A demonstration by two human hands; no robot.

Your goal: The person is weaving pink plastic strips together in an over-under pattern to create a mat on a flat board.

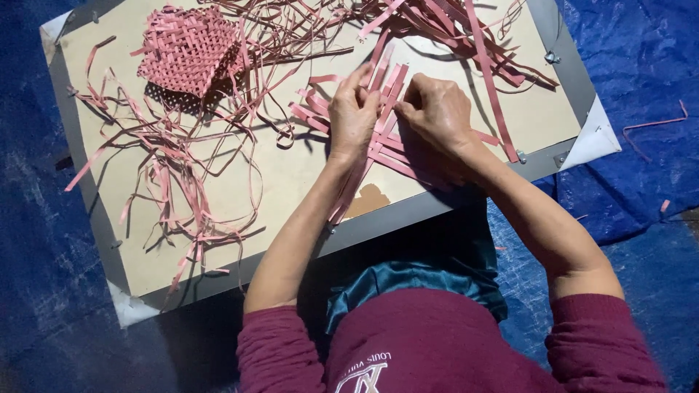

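Note:
A partly woven mat of pink strips lies on a beige board with a grey frame. My left hand presses down on the weave's left side, fingers spread over the crossing strips. My right hand sits beside it on the right, its fingers pinching a pink strip at the weave's top. A finished square woven pink mat rests at the board's upper left. Both arms wear maroon sleeves pushed up.
Loose pink strips are scattered over the board's left half, and a long bundle fans across the top right. A blue tarp surrounds the board, with stray strips on it at right.

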